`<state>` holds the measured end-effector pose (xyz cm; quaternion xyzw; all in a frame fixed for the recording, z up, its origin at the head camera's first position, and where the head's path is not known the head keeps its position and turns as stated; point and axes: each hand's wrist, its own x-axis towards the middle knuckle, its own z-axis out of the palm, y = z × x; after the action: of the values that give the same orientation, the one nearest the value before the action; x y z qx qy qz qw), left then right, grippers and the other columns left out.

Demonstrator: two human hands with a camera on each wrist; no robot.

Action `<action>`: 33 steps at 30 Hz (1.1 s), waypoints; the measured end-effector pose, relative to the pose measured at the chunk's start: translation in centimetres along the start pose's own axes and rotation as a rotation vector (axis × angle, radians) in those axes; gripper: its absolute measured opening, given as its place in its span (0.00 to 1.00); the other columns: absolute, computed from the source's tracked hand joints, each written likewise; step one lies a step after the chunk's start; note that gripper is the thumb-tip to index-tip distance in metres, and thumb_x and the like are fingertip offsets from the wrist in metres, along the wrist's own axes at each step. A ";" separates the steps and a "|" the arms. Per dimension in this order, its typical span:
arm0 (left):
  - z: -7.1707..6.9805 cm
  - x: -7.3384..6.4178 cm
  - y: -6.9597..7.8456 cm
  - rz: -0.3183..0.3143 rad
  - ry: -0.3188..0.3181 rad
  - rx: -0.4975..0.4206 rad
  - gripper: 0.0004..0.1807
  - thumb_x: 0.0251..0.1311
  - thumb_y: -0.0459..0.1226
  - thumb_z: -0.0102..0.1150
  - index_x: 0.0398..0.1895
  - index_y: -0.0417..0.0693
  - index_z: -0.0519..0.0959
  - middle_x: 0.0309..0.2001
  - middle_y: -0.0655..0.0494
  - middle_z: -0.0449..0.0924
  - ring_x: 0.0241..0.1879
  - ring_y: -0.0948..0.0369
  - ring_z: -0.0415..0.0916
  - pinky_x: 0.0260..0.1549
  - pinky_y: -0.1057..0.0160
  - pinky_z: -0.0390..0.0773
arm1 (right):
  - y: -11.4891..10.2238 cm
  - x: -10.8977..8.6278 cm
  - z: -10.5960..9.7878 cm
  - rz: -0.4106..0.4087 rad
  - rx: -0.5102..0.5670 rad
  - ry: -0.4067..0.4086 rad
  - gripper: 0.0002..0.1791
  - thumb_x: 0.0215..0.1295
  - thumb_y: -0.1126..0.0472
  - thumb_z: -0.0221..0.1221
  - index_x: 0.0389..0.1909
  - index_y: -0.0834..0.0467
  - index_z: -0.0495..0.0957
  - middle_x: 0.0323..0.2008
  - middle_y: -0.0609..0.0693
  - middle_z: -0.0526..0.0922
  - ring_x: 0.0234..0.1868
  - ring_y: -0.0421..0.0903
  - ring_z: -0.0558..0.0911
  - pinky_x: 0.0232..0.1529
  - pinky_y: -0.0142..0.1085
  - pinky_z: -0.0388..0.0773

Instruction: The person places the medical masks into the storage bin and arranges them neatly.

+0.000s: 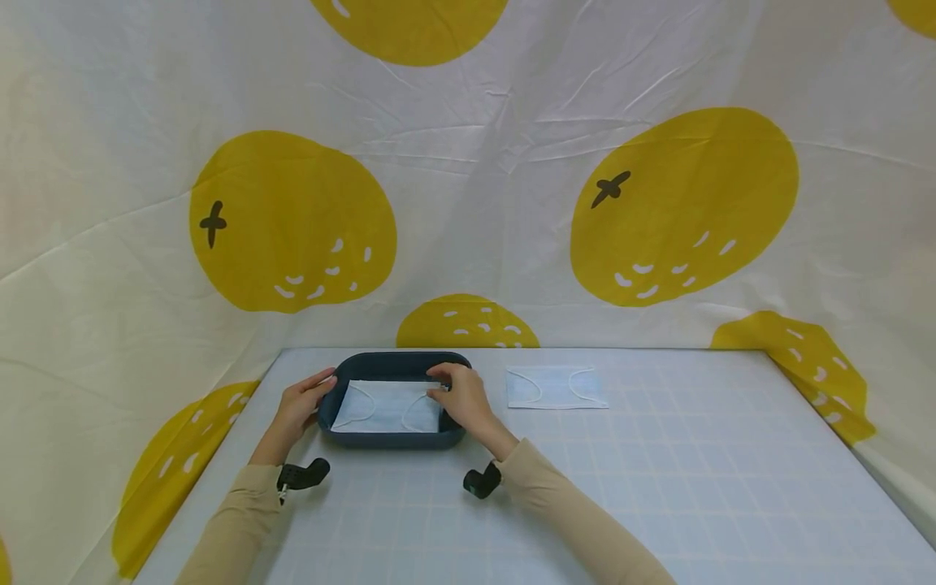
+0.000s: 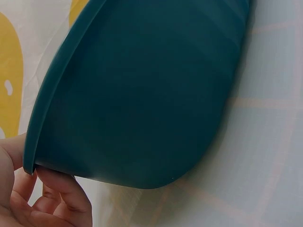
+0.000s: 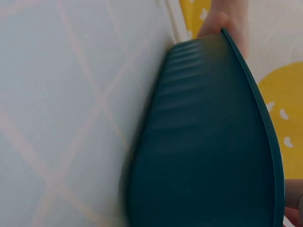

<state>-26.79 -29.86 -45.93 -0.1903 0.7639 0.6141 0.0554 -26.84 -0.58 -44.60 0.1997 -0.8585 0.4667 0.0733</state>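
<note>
A dark teal plastic tray (image 1: 395,441) with raised sides sits on the table. Inside it lies a pale blue face mask (image 1: 387,406), flat, its white ear loops uppermost. My left hand (image 1: 300,408) grips the tray's left end; in the left wrist view, curled fingers (image 2: 71,194) sit beneath the rim. Over the tray's right end is my right hand (image 1: 465,400), thumb and forefinger apart beside the mask's right edge. The right wrist view shows mostly the tray's outer wall (image 3: 203,142), which hides most of that hand's fingers.
A second face mask (image 1: 557,387) lies flat on the table to the right of the tray. The table (image 1: 695,487) has a pale checked cover. Behind it hangs a white cloth (image 1: 483,227) printed with yellow fruit. A dark wrist mount (image 1: 483,481) juts from the right sleeve.
</note>
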 end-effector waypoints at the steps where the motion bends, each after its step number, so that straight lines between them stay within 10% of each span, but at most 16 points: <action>1: 0.0 0.0 0.0 0.000 0.000 0.003 0.33 0.68 0.50 0.52 0.73 0.52 0.60 0.75 0.45 0.53 0.67 0.48 0.58 0.68 0.46 0.62 | 0.0 -0.1 -0.1 -0.008 0.000 0.004 0.15 0.56 0.66 0.67 0.46 0.61 0.83 0.44 0.54 0.85 0.42 0.49 0.81 0.45 0.38 0.80; 33: 0.3 -0.4 0.5 -0.003 0.013 0.014 0.33 0.69 0.50 0.50 0.73 0.50 0.58 0.75 0.44 0.50 0.69 0.47 0.55 0.68 0.44 0.59 | 3.8 -3.2 -7.9 -0.006 0.078 0.132 0.17 0.51 0.71 0.68 0.44 0.57 0.83 0.45 0.54 0.84 0.43 0.54 0.82 0.40 0.40 0.84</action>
<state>-26.61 -29.38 -45.41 -0.1949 0.7683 0.6074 0.0526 -25.99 8.68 -44.16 0.1738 -0.8323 0.5117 0.1234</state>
